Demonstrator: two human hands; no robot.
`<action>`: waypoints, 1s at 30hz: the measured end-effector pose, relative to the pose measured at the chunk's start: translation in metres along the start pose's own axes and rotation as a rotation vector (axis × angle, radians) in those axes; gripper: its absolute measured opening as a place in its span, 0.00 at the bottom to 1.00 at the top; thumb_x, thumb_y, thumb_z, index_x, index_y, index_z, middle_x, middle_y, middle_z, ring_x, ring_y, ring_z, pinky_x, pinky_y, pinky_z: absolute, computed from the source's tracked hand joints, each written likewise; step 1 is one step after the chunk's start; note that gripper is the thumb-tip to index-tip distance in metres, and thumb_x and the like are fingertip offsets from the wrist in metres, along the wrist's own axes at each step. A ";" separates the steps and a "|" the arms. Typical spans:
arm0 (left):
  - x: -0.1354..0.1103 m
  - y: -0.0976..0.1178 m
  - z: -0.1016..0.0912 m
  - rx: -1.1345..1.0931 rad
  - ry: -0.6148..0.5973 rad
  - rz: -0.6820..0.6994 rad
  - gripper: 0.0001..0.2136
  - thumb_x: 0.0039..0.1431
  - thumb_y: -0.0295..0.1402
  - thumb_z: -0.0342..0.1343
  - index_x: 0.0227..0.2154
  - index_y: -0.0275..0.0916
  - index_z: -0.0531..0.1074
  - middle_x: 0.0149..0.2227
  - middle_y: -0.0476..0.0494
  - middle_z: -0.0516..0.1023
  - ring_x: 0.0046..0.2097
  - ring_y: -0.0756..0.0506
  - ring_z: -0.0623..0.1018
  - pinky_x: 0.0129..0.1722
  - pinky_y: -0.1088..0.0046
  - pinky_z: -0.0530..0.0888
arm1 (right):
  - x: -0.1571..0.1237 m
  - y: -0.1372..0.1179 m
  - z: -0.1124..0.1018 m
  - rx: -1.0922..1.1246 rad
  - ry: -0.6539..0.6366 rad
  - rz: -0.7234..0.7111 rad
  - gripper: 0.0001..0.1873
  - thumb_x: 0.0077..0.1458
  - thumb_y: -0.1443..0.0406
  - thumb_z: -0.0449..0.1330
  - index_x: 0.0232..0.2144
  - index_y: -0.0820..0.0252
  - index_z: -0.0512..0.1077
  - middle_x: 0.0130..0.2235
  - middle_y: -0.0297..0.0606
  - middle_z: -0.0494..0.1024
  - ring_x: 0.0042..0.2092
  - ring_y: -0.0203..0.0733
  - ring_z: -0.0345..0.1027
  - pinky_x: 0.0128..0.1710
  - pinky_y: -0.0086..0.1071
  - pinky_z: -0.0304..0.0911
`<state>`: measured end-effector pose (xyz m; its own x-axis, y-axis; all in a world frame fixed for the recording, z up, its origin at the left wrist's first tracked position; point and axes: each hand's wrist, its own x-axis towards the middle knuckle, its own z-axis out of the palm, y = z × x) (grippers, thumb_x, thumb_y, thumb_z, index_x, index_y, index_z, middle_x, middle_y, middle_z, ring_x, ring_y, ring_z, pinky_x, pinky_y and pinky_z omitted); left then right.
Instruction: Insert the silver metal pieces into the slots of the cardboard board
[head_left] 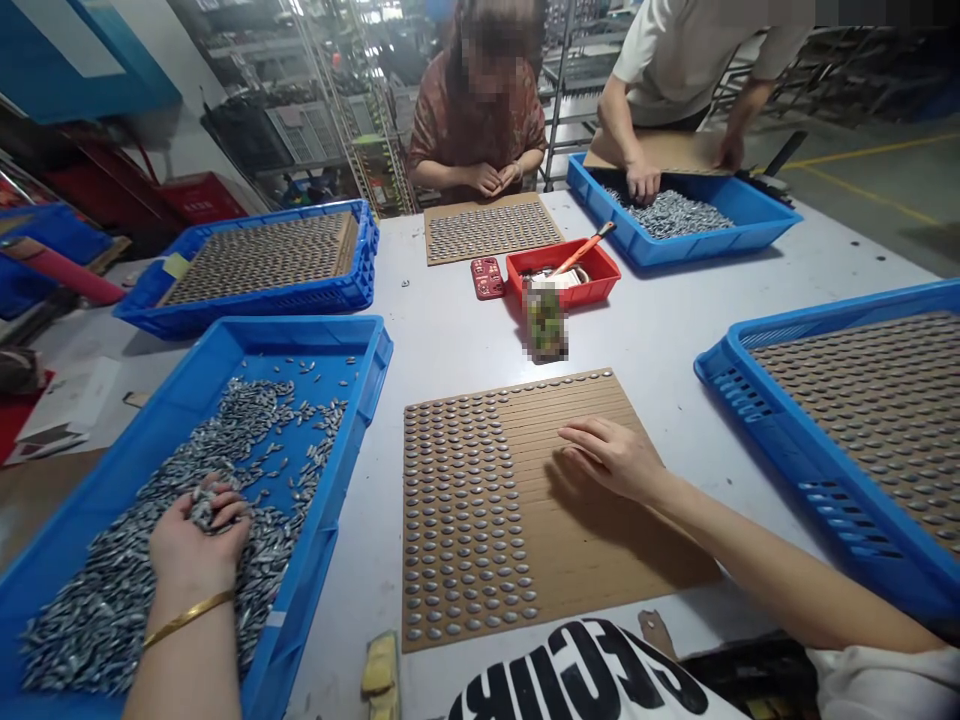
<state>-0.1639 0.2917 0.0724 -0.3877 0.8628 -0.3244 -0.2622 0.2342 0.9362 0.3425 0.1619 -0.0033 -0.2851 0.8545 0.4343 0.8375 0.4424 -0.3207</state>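
Left hand (196,545) in a blue plastic crate (296,610), fingers curled around a clump of striped grey seeds (202,510); right hand (611,458) on a ridged brown cardboard board (585,560), fingers loosely open beside seed rows (461,510). Risk: rows scattered by a careless wrist brush.

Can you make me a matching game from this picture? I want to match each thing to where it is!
Things:
1. Left hand
2. Right hand
3. Gold bangle
4. Orange-handled tool

Places:
A. Sticking out of the red tray
B. Over the slotted cardboard board
C. Around the left wrist
D. In the blue crate, among small grey pieces

Right pairs: 1-D, 2-B, 3-C, 4-A.
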 end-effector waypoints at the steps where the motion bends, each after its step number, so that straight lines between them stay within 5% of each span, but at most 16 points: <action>1: -0.001 0.001 -0.003 -0.070 -0.006 0.003 0.13 0.61 0.25 0.31 0.28 0.37 0.61 0.22 0.52 0.57 0.19 0.55 0.56 0.15 0.86 0.56 | 0.000 -0.001 0.002 0.004 -0.001 -0.002 0.15 0.60 0.64 0.55 0.50 0.53 0.69 0.46 0.42 0.77 0.45 0.45 0.71 0.43 0.40 0.70; 6: -0.008 0.004 -0.010 -0.290 -0.014 -0.113 0.14 0.63 0.29 0.30 0.25 0.37 0.58 0.21 0.54 0.55 0.19 0.55 0.56 0.14 0.86 0.57 | 0.003 -0.007 0.009 0.027 -0.006 -0.023 0.13 0.60 0.65 0.56 0.48 0.55 0.70 0.45 0.42 0.77 0.43 0.44 0.71 0.42 0.39 0.69; 9: -0.012 0.005 -0.009 -0.331 -0.023 -0.038 0.14 0.63 0.30 0.31 0.26 0.37 0.59 0.22 0.53 0.56 0.20 0.55 0.57 0.15 0.86 0.58 | 0.005 -0.012 0.011 0.044 -0.020 -0.046 0.12 0.60 0.65 0.55 0.47 0.56 0.71 0.44 0.43 0.77 0.41 0.44 0.71 0.40 0.39 0.69; 19: -0.018 0.005 0.002 -0.298 -0.069 -0.055 0.13 0.65 0.32 0.33 0.26 0.38 0.57 0.20 0.55 0.54 0.17 0.55 0.54 0.13 0.83 0.55 | 0.006 -0.025 0.015 0.067 -0.026 -0.064 0.10 0.61 0.65 0.54 0.44 0.56 0.72 0.42 0.42 0.78 0.41 0.43 0.71 0.39 0.38 0.69; 22: -0.023 0.009 0.006 -0.275 -0.083 -0.183 0.13 0.66 0.31 0.34 0.26 0.38 0.57 0.19 0.55 0.56 0.17 0.56 0.55 0.13 0.83 0.54 | 0.007 -0.030 0.017 0.073 -0.042 -0.071 0.10 0.61 0.65 0.54 0.44 0.56 0.72 0.41 0.42 0.78 0.39 0.42 0.71 0.37 0.37 0.68; 26: -0.047 0.014 0.028 -0.278 -0.235 -0.208 0.16 0.67 0.40 0.38 0.28 0.38 0.60 0.19 0.54 0.60 0.17 0.56 0.57 0.12 0.84 0.56 | 0.014 -0.040 0.020 0.160 -0.038 -0.064 0.12 0.61 0.65 0.54 0.46 0.56 0.71 0.42 0.43 0.77 0.40 0.43 0.70 0.38 0.37 0.67; 30: -0.095 -0.006 0.075 -0.182 -0.435 -0.309 0.13 0.66 0.37 0.43 0.28 0.37 0.63 0.21 0.53 0.63 0.16 0.57 0.60 0.11 0.85 0.54 | 0.030 -0.064 0.019 0.465 -0.016 0.036 0.16 0.62 0.66 0.54 0.52 0.56 0.67 0.44 0.43 0.76 0.44 0.41 0.69 0.43 0.37 0.66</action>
<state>-0.0593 0.2414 0.1080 0.1208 0.8807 -0.4580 -0.4686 0.4573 0.7558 0.2713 0.1642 0.0146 -0.2696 0.8740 0.4043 0.5501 0.4843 -0.6803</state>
